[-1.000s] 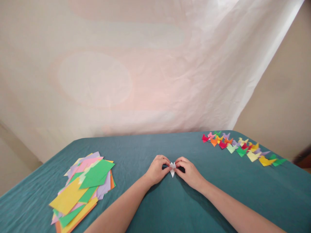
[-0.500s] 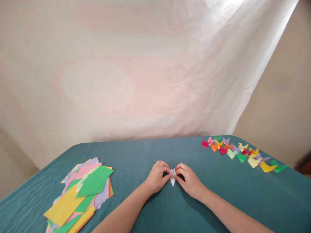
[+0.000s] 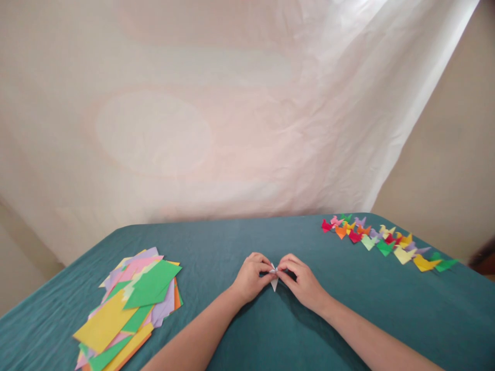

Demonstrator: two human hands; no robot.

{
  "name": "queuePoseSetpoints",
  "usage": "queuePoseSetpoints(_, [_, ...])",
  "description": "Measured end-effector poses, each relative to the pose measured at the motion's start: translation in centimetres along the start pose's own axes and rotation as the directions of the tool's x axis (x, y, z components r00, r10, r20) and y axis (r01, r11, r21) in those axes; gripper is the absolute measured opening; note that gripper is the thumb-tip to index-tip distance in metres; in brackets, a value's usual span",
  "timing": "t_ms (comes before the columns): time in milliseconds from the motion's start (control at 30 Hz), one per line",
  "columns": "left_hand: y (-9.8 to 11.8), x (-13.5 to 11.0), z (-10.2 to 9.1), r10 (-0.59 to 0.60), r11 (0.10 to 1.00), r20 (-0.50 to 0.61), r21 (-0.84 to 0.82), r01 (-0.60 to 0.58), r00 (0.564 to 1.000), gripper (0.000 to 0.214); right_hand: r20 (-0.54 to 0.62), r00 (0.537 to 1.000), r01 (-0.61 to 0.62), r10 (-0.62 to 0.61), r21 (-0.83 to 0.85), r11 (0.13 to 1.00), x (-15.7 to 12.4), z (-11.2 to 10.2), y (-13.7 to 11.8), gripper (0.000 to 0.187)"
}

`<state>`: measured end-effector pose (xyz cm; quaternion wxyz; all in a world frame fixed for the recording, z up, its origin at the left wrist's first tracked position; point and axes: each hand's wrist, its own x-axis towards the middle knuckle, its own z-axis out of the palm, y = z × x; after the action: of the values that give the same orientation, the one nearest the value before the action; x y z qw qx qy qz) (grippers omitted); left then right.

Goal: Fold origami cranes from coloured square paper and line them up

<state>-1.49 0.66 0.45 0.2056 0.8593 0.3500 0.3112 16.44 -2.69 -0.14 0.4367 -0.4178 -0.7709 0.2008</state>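
Observation:
Between my two hands is a small piece of folded white paper (image 3: 274, 284), its lower point hanging down and a short tip showing above the fingers. My left hand (image 3: 252, 278) pinches it from the left with thumb and forefinger. From the other side, my right hand (image 3: 299, 281) grips the paper's upper part in the same way. The fingertips nearly meet and cover the middle folds.
A teal cloth covers the table (image 3: 216, 239). To the left lies a loose pile of coloured paper sheets (image 3: 150, 288). Several small folded paper birds (image 3: 384, 248) stand in rows at the far right. A pale sheet (image 3: 240, 129) hangs behind the table.
The white paper looks narrower and more folded between the fingers, and my fingertips are closer together. My right hand has moved slightly up and left. The view has shifted a little.

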Motion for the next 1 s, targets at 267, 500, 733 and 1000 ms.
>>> queuePoseSetpoints(267, [-0.29, 0.1, 0.08, -0.006, 1.0, 0.009, -0.023, 0.006, 1.0, 0.016, 0.014, 1.0, 0.015, -0.015, 0.03, 0.999, 0.13, -0.13, -0.3, 0.017])
queuePoseSetpoints(500, [-0.29, 0.17, 0.09, -0.025, 0.999, 0.015, -0.03, 0.025, 1.0, 0.022, -0.006, 1.0, -0.01, 0.01, 0.034, 0.999, 0.22, -0.06, -0.28, 0.019])
queuePoseSetpoints(733, [-0.36, 0.25, 0.15, -0.072, 0.994, -0.011, -0.088, 0.07, 0.997, 0.018, -0.037, 0.998, -0.047, 0.05, 0.067, 0.997, 0.3, -0.06, 0.0, 0.017])
queuePoseSetpoints(1000, [-0.29, 0.21, 0.05, -0.076, 0.988, -0.013, -0.134, 0.074, 0.997, 0.014, -0.043, 0.997, -0.059, 0.063, 0.092, 0.994, 0.19, -0.02, 0.07, 0.014])
